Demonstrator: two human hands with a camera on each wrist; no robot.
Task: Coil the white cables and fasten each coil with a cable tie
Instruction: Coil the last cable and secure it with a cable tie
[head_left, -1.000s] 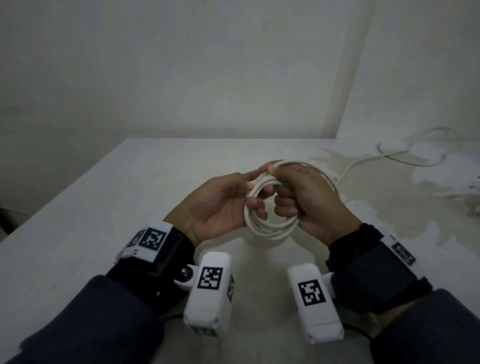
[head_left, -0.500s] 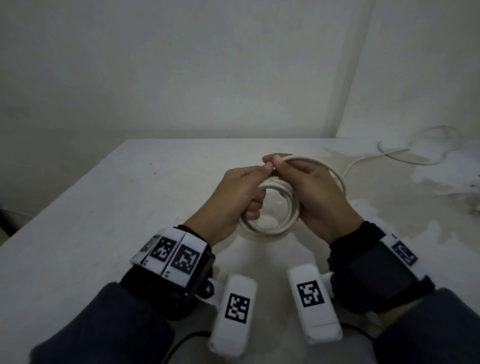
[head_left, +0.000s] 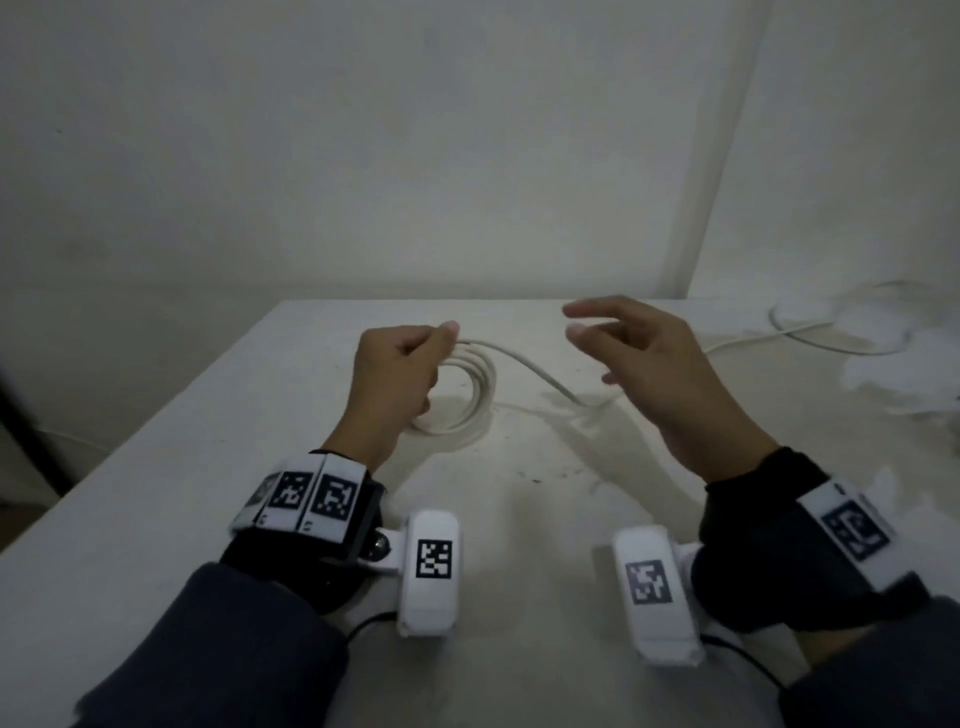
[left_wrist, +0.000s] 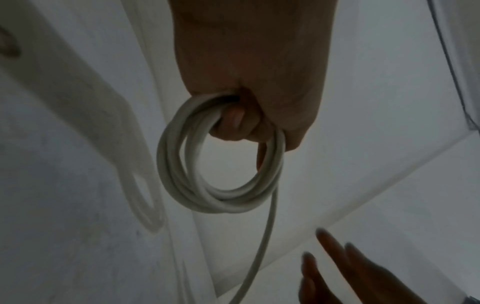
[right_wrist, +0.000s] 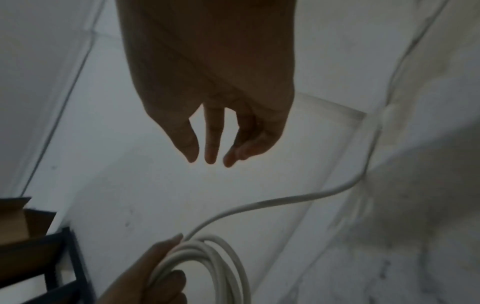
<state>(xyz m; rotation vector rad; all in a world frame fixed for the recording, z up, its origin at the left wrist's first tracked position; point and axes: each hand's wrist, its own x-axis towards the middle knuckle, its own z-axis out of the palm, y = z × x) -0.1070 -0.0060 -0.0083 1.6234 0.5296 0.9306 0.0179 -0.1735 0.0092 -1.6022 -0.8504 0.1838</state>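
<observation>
My left hand (head_left: 400, 358) grips a coil of white cable (head_left: 475, 395) with several loops, held just above the table (head_left: 208, 467). In the left wrist view the coil (left_wrist: 221, 197) hangs from my curled fingers (left_wrist: 233, 121). A free length of the same cable (head_left: 540, 374) runs from the coil to the right, passing under my right hand (head_left: 623, 338). That hand hovers open and holds nothing, its fingers (right_wrist: 210, 144) loosely spread above the table. The cable's tail (right_wrist: 285, 199) curves off to the far right. No cable tie is visible.
More white cable (head_left: 810, 332) lies looped at the far right of the table, near patches of worn paint. Walls stand close behind the table and to its right. A cardboard box (right_wrist: 15, 220) on a dark frame sits beyond the table's left edge.
My right hand let go of the cable and moved right, opening. My left hand now holds the coil alone, and both hands have moved apart and farther from me.
</observation>
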